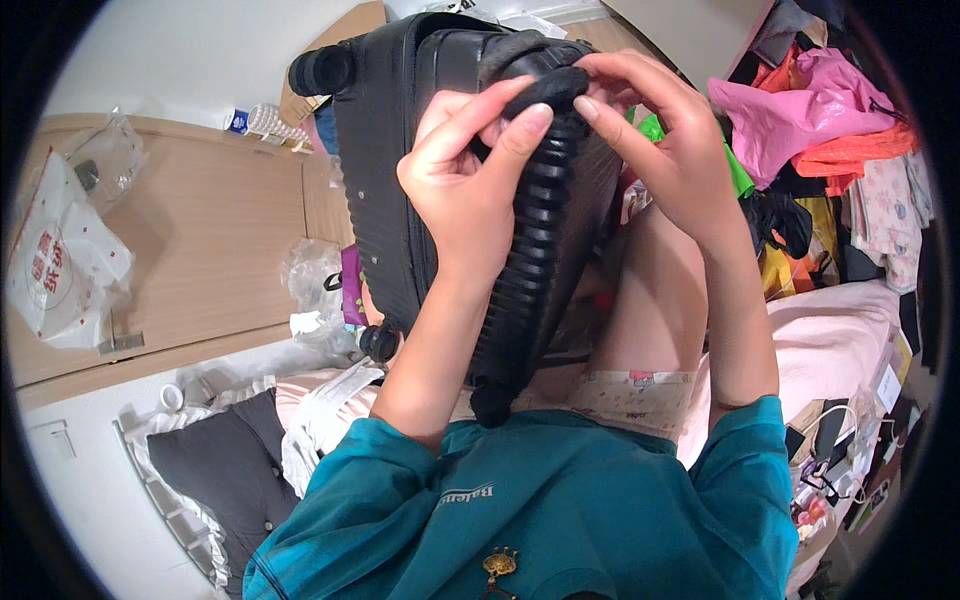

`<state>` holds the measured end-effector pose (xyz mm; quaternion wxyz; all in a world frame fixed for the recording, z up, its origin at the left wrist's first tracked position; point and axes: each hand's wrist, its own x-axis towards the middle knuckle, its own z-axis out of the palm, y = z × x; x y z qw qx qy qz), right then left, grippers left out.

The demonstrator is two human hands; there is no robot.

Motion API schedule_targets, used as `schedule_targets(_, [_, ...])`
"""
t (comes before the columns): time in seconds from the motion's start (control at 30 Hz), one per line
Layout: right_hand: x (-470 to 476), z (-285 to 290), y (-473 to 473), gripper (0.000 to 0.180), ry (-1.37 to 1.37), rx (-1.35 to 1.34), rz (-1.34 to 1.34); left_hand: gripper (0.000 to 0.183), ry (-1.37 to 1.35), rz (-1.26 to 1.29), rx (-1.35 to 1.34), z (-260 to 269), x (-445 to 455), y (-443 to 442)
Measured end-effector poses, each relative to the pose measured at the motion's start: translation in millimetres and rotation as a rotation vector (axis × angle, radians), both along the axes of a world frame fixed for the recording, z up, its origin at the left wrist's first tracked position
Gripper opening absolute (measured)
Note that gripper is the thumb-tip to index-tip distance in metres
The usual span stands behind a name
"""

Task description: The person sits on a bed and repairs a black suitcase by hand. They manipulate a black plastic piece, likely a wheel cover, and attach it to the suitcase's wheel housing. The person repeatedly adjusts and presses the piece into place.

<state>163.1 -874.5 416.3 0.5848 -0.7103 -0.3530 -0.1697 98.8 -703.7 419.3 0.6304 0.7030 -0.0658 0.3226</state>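
Note:
A black hard-shell suitcase with a ribbed edge lies across my lap, its wheeled side towards me. At its upper right corner, both hands pinch a small black fabric piece, which looks like a wheel cover. My left hand has thumb and forefinger on its left end. My right hand grips the right end between thumb and fingers. Whatever is under the fabric is hidden. Other corners carry a black wheel at upper left, a smaller-looking wheel at lower left and a dark wheel close to my shirt.
A pink bed surface is at my right, with bright plastic bags and clothes piled beyond it. Clear plastic bags lie left of the suitcase. A wooden door and a dark cushion are further left.

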Motion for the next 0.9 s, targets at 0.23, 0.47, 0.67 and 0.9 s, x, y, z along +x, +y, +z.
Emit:
schedule_targets(0.23, [-5, 3, 7, 0.021, -0.306, -0.113, -0.188, 0.020, -0.050, 0.086, 0.585, 41, -1, 9])
schedule_targets(0.47, [9, 33, -5, 0.024, -0.412, -0.190, -0.058, 0.025, -0.036, 0.012, 0.656, 44, 13, 21])
schedule_targets(0.67, [16, 32, -17, 0.024, -0.404, -0.258, -0.066, 0.022, -0.069, -0.002, 0.528, 30, 11, 16])
schedule_targets(0.9, [26, 60, -22, 0.024, -0.617, -0.466, 0.014, 0.024, -0.140, 0.064, 0.607, 32, 16, 17])
